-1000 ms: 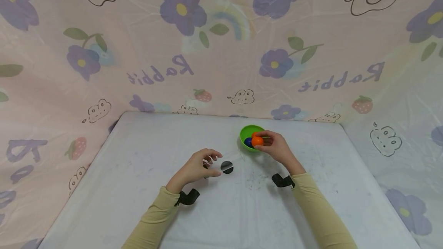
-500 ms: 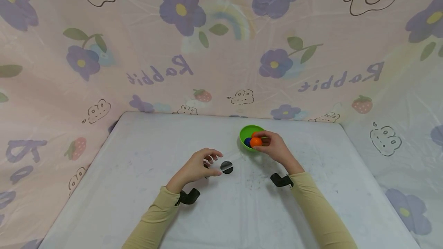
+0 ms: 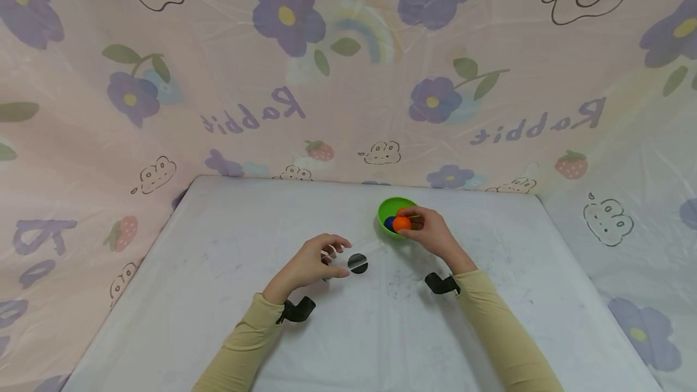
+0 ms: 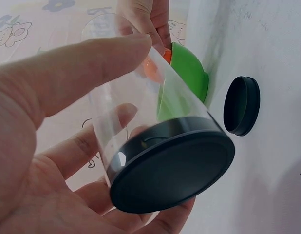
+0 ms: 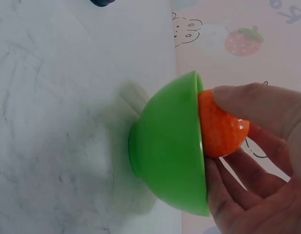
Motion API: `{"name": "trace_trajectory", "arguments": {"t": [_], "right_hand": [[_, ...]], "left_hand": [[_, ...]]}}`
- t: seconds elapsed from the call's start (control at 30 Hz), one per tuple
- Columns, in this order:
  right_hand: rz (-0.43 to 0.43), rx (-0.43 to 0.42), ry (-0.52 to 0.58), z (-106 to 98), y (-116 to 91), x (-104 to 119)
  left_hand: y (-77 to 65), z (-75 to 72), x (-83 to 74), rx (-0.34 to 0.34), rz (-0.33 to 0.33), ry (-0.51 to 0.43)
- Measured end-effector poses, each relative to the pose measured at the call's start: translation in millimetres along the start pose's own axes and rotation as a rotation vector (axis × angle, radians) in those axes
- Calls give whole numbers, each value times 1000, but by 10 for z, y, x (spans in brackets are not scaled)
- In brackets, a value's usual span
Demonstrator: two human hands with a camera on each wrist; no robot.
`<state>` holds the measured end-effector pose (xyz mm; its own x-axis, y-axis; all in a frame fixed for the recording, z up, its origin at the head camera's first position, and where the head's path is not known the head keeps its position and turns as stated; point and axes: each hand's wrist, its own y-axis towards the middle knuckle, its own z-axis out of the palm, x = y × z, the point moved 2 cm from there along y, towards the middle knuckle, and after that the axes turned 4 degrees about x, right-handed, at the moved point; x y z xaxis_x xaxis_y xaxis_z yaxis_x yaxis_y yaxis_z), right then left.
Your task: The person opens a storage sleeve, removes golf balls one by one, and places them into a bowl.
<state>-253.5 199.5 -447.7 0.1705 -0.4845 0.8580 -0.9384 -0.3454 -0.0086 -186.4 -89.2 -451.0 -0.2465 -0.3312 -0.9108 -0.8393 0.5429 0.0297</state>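
Note:
My left hand (image 3: 306, 265) holds a clear plastic tube (image 4: 109, 109) with a black base (image 4: 172, 168), thumb on one side and fingers on the other. The tube is tilted, and its clear wall hardly shows in the head view. A round black lid (image 3: 357, 264) lies on the table just right of that hand. My right hand (image 3: 435, 233) pinches an orange ball (image 5: 221, 124) at the rim of a green bowl (image 5: 167, 146). Inside the bowl are a dark blue ball (image 3: 389, 223) and another orange ball (image 3: 402, 212), partly hidden by the fingers.
The white-covered table (image 3: 218, 331) carries all these things. A patterned curtain (image 3: 348, 89) rises along its back and both sides. Black wrist mounts (image 3: 298, 309) stick out from both sleeves.
The right hand and its orange ball have shifted very slightly left over the bowl. My left hand keeps its place with the tube.

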Motion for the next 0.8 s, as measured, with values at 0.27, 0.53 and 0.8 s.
{"name": "trace_trajectory", "arguments": {"t": [0.27,0.53,0.8], "right_hand": [[-8,1,-13,-7,2,-2],[-12,-3,-12,-6,3,5],[-40,-12,-47,-12,4,8]], "left_hand": [[6,2,-11,2,6,9],[3,2,-15,4,3,12],[-2,9,-12,5,2,12]]}}
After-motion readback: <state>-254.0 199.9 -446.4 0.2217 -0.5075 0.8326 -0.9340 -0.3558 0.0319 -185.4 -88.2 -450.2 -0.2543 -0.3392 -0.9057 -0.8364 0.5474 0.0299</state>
